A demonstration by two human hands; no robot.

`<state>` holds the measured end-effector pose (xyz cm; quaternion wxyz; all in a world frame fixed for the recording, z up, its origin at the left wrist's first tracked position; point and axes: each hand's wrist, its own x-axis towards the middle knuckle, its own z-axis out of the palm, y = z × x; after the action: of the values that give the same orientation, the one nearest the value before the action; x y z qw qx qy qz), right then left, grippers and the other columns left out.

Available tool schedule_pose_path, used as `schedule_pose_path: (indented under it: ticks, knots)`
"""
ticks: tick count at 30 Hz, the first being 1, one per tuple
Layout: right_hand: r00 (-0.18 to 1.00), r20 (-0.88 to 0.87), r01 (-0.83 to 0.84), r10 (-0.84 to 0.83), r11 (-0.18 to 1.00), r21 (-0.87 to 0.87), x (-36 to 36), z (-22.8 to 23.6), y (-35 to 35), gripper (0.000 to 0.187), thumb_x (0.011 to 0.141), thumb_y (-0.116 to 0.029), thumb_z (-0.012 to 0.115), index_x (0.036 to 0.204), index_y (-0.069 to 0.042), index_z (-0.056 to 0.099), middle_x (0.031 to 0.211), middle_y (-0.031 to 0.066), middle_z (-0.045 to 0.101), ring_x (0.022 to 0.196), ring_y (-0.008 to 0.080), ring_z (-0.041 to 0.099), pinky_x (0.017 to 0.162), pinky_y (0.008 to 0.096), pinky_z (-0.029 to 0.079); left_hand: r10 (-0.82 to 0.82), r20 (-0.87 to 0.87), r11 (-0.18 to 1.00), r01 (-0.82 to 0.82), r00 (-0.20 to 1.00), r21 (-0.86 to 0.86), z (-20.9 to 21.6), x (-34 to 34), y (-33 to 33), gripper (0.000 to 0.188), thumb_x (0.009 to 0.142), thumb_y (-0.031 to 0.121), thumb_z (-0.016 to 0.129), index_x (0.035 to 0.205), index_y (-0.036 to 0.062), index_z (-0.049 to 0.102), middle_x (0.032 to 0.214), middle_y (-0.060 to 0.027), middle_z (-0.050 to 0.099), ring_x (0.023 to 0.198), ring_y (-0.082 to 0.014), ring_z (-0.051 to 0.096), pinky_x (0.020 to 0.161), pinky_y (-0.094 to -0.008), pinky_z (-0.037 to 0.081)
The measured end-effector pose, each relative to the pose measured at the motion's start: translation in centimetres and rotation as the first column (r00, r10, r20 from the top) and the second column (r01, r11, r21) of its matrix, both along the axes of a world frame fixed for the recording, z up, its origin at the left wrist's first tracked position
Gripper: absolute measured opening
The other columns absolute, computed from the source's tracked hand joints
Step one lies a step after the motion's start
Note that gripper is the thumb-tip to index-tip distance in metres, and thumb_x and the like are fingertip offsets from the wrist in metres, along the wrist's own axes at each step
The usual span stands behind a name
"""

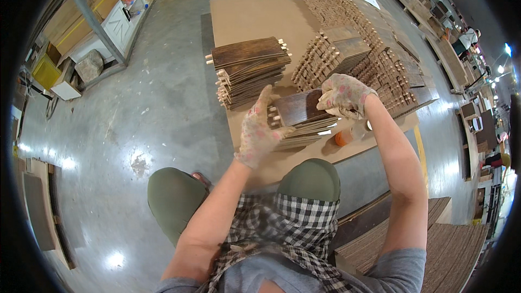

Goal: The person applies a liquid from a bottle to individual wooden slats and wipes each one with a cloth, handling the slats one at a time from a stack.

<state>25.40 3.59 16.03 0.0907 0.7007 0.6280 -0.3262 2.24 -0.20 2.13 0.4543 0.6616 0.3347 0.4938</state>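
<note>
In front of my knees lies a low stack of dark brown wooden boards with pale dowel pegs at the ends; the top board looks darker and glossier toward its right end. My left hand, in a pale patterned glove, is at the stack's left end with thumb and fingers spread apart. My right hand, gloved alike, is closed over the top board's right end. Whatever its curled fingers hold is hidden. Just right of this stack is a clear container with an orange part.
A pile of pegged boards stands at the left of the brown sheet. Taller board stacks rise at the right. More flat panels lie beside my right thigh. A shelf frame stands far left. Another person is far right.
</note>
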Motion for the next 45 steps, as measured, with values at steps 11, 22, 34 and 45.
schedule_pose_path:
  ticks: [11,22,34,45]
  knots:
    - [0.99,-0.017,-0.14,0.142,0.986,0.093,-2.1,0.6,-0.9,0.028,0.075,-0.025,0.081,0.087,-0.001,0.071,0.072,0.0086,0.068,0.067,0.0191,0.063,0.063,0.0347,0.05,0.063,0.022,0.998,-0.063,0.998,0.012,0.5,-0.1,-0.3,0.112,0.059,0.003,0.091,0.153,0.0075,0.031,0.123,-0.0131,0.064,0.11,-0.0289,0.064,0.092,-0.0376,0.057]
    - [0.903,0.108,-0.429,0.415,0.876,0.221,-5.5,-0.9,-0.5,0.036,0.072,-0.036,0.077,0.083,-0.002,0.071,0.071,0.0138,0.068,0.07,0.0283,0.068,0.067,0.0387,0.052,0.185,-0.093,0.969,-0.166,0.978,0.182,0.1,-0.5,-0.2,0.111,0.058,0.006,0.091,0.152,0.0053,0.033,0.122,-0.0138,0.065,0.11,-0.0336,0.064,0.093,-0.0403,0.054]
    - [0.953,-0.073,-0.254,0.296,0.904,0.342,-6.5,-1.6,-1.4,0.024,0.074,-0.027,0.073,0.087,-0.007,0.071,0.083,0.0141,0.071,0.079,0.029,0.07,0.076,0.0402,0.055,0.102,-0.025,0.988,-0.099,0.994,0.122,-1.3,-0.2,0.4,0.112,0.061,0.008,0.092,0.154,0.0053,0.03,0.123,-0.0139,0.064,0.11,-0.0343,0.063,0.094,-0.0423,0.052]
    - [0.945,0.203,-0.288,0.257,0.356,0.889,-4.9,-10.3,-3.1,0.027,0.089,-0.024,0.063,0.112,-0.012,0.069,0.116,0.0058,0.069,0.121,0.0221,0.059,0.109,0.0449,0.039,0.118,-0.065,0.991,-0.113,0.991,0.075,-1.0,0.1,0.2,0.118,0.062,0.002,0.09,0.156,0.0023,0.019,0.129,-0.0129,0.06,0.113,-0.0258,0.062,0.095,-0.0361,0.054]
